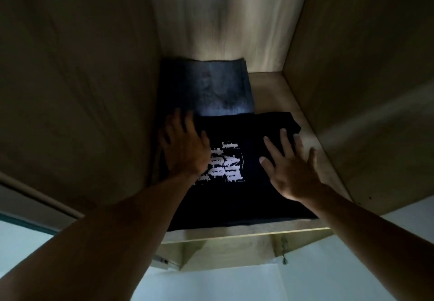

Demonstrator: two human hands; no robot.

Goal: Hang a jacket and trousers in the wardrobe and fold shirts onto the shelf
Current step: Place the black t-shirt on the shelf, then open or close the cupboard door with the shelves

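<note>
**Two flat hands on a folded black shirt, deep in the wardrobe**

The person is reaching both bare arms into a dim wooden wardrobe, and a folded black shirt [237, 183] with a blocky white print is lying on the shelf [281, 226], close to its front edge. The left hand [184, 147] is lying on the shirt's left side, fingers loose and spread, gripping nothing; it is blurred, so the fingertips are hard to make out. The right hand [290, 169] is spread wide over the shirt's right side, fingers fanned and pointing toward the back, and I cannot tell whether the palm is pressing down or hanging just above the cloth. Behind the black shirt, touching its far edge, a folded dark blue garment [206, 89] is sitting against the left wall [82, 84].
</note>
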